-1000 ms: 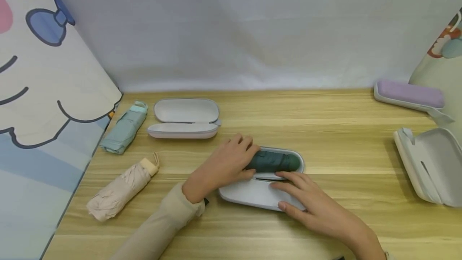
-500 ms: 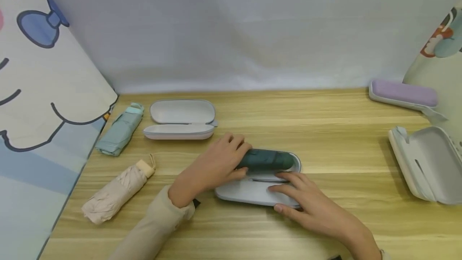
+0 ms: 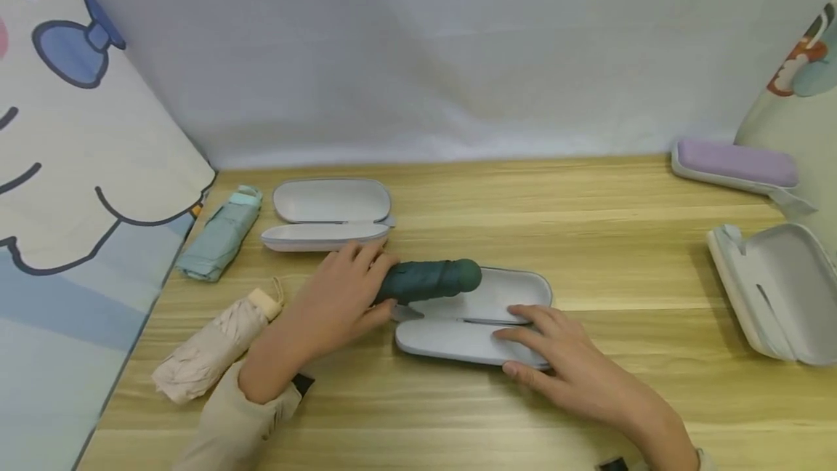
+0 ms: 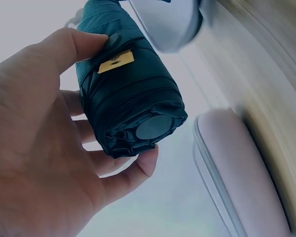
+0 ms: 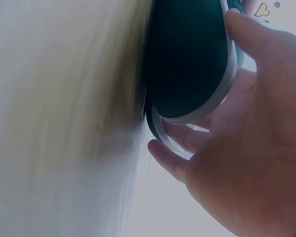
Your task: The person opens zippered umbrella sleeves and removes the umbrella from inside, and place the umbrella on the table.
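Note:
In my left hand (image 3: 333, 304) I grip a dark green folded umbrella (image 3: 428, 280), raised just above an open zip-less hard case (image 3: 451, 341). The left wrist view shows the thumb on the side of the umbrella (image 4: 130, 84), near a small gold label, and the fingers behind it. My right hand (image 3: 565, 362) holds the right end of this case. Its thumb is at the near rim and its fingers reach over the pale grey inside. In the right wrist view, the case (image 5: 187, 59) is dark green outside.
Left lie a pale teal folded umbrella (image 3: 220, 238) and a beige one (image 3: 216, 347). An open pale pink case (image 3: 331, 200) stands behind my left hand. On the right are an open cream case (image 3: 794, 296) and a closed purple case (image 3: 735, 163).
My left hand has lifted the green umbrella out of the case and carried it left. The right hand has stayed at the case.

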### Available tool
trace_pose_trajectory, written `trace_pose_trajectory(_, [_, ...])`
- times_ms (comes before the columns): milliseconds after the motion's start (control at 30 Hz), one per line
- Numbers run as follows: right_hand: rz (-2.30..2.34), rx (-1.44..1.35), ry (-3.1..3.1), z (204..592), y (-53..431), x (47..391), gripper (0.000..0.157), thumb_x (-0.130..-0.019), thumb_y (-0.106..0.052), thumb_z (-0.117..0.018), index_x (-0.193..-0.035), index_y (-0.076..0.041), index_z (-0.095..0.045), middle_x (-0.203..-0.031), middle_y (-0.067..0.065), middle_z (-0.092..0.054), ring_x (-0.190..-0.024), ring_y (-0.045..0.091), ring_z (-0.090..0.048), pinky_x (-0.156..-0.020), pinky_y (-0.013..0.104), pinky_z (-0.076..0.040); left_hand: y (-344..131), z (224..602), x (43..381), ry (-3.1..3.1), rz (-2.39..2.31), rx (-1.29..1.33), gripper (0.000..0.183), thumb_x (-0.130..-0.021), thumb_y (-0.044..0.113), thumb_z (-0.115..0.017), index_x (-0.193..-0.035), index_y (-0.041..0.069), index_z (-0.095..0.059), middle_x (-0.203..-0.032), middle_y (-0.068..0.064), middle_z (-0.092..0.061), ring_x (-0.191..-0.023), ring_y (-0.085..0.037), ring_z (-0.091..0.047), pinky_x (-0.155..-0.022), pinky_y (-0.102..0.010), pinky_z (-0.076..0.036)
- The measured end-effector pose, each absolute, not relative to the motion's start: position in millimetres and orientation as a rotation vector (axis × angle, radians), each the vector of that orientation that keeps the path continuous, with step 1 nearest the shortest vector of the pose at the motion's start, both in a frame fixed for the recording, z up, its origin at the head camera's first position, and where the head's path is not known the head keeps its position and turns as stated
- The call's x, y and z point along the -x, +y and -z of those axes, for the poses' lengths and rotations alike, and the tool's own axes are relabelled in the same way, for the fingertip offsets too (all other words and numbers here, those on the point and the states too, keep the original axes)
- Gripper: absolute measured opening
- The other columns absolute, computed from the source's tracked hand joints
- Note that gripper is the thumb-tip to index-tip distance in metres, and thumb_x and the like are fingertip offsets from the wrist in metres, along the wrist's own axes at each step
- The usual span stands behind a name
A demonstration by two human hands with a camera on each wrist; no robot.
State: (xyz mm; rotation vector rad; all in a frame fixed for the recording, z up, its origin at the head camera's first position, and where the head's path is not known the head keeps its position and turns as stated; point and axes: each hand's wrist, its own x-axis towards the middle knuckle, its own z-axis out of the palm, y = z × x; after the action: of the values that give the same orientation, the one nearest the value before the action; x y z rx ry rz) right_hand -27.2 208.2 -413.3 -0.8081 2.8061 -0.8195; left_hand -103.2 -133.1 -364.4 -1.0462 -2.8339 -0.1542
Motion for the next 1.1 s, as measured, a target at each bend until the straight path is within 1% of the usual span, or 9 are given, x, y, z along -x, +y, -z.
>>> trace_pose_trajectory(67, [0.816,0.806,2.811,413,209,28,0.038,-0.104,-0.044,-0.063,-0.139,-0.029,-0.067,-0.156,0.008,-0.051,-0.143,0.038,-0.046,-0.110,0.068,-0.038,-141,364,102,-2.866,0.165,1.004,0.052,-0.098,0.036,-0.072,-0.137,0.003,-0.059,-0.132,-0.015,-0.058,-0.113,-0.035,-0.057,-0.094,-0.052,-0.053])
trace_pose_trajectory(167, [0.815,0.821,2.826,413,212,29,0.038,-0.103,-0.041,-0.064,-0.138,-0.027,-0.067,-0.155,0.009,-0.052,-0.142,0.039,-0.047,-0.109,0.068,-0.039,-153,366,102,-2.909,0.174,0.958,0.052,-0.099,0.034,-0.072,-0.138,0.002,-0.058,-0.128,-0.015,-0.058,-0.112,-0.035,-0.056,-0.093,-0.051,-0.052])
trace_pose_trajectory(267, [0.826,0.820,2.827,413,214,31,0.038,-0.103,-0.039,-0.065,-0.138,-0.026,-0.067,-0.154,0.010,-0.052,-0.141,0.039,-0.047,-0.109,0.068,-0.040,-164,370,102,-2.954,0.207,0.925,0.051,-0.099,0.032,-0.072,-0.138,0.002,-0.057,-0.128,-0.015,-0.058,-0.114,-0.035,-0.055,-0.094,-0.051,-0.052])
trace_pose_trajectory(367, [0.836,0.795,2.821,412,217,31,0.038,-0.103,-0.039,-0.065,-0.139,-0.026,-0.067,-0.154,0.010,-0.052,-0.141,0.040,-0.047,-0.109,0.068,-0.041,-173,376,104,-2.985,0.247,0.894,0.051,-0.100,0.031,-0.072,-0.138,0.001,-0.057,-0.127,-0.015,-0.058,-0.114,-0.035,-0.055,-0.093,-0.051,-0.052])
trace_pose_trajectory(600, [0.848,0.722,2.803,410,226,32,0.037,-0.104,-0.039,-0.064,-0.139,-0.026,-0.067,-0.156,0.011,-0.051,-0.143,0.042,-0.046,-0.109,0.069,-0.039,-189,388,106,-2.999,0.267,0.861,0.048,-0.099,0.027,-0.072,-0.135,-0.002,-0.056,-0.119,-0.017,-0.057,-0.107,-0.036,-0.055,-0.092,-0.051,-0.051])
trace_pose_trajectory(767, [0.863,0.724,2.816,410,232,35,0.035,-0.104,-0.035,-0.065,-0.137,-0.024,-0.068,-0.154,0.013,-0.052,-0.141,0.044,-0.046,-0.107,0.070,-0.039,-193,395,105,-3.012,0.258,0.866,0.046,-0.099,0.027,-0.071,-0.133,-0.002,-0.057,-0.117,-0.016,-0.058,-0.106,-0.037,-0.057,-0.091,-0.052,-0.052])
trace_pose_trajectory(933, [0.869,0.728,2.837,411,236,38,0.033,-0.103,-0.032,-0.067,-0.135,-0.023,-0.070,-0.152,0.015,-0.054,-0.139,0.046,-0.047,-0.106,0.071,-0.037,-192,398,105,-3.035,0.252,0.874,0.046,-0.100,0.028,-0.069,-0.134,-0.002,-0.057,-0.120,-0.017,-0.057,-0.111,-0.038,-0.057,-0.094,-0.054,-0.051])
trace_pose_trajectory(1100, [0.851,0.733,2.850,410,239,39,0.032,-0.103,-0.032,-0.067,-0.134,-0.023,-0.070,-0.151,0.015,-0.055,-0.139,0.046,-0.048,-0.105,0.071,-0.038,-190,399,103,-3.090,0.236,0.848,0.049,-0.101,0.029,-0.069,-0.137,-0.002,-0.056,-0.125,-0.018,-0.057,-0.118,-0.040,-0.057,-0.097,-0.056,-0.052])
